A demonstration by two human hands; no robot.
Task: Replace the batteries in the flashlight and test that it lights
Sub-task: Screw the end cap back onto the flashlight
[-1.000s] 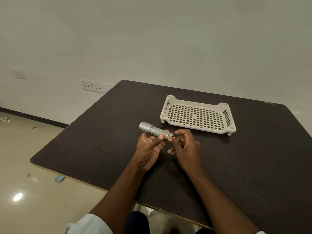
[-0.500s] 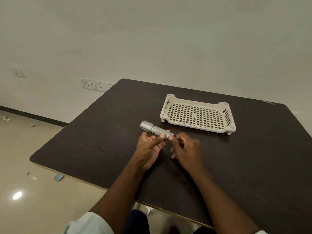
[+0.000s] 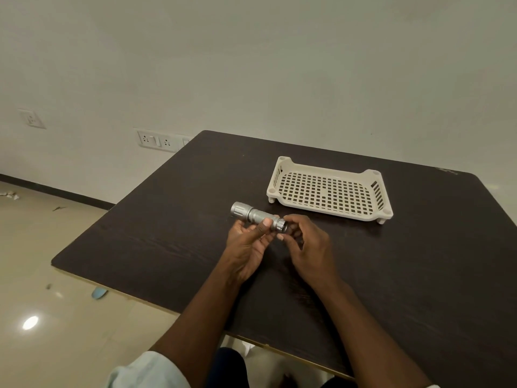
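While left hand [image 3: 246, 242] is gripping flashlight [image 3: 258, 217] mid-barrel above table [image 3: 167, 233], right hand [image 3: 307, 242] is pinching the tail end just past that grip. Prob. light, rigid metal, knurled so non-slip; keep holding barrel, twist at tail. Tray [image 3: 330, 189] sitting beyond.

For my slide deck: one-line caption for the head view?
Left hand holds a silver flashlight over a dark table while the right hand works its tail end, beside a cream tray.

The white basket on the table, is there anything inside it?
Nothing shows inside the white basket; the dark table is visible through its holes. No batteries appear. The flashlight is outside it, held in the left hand.
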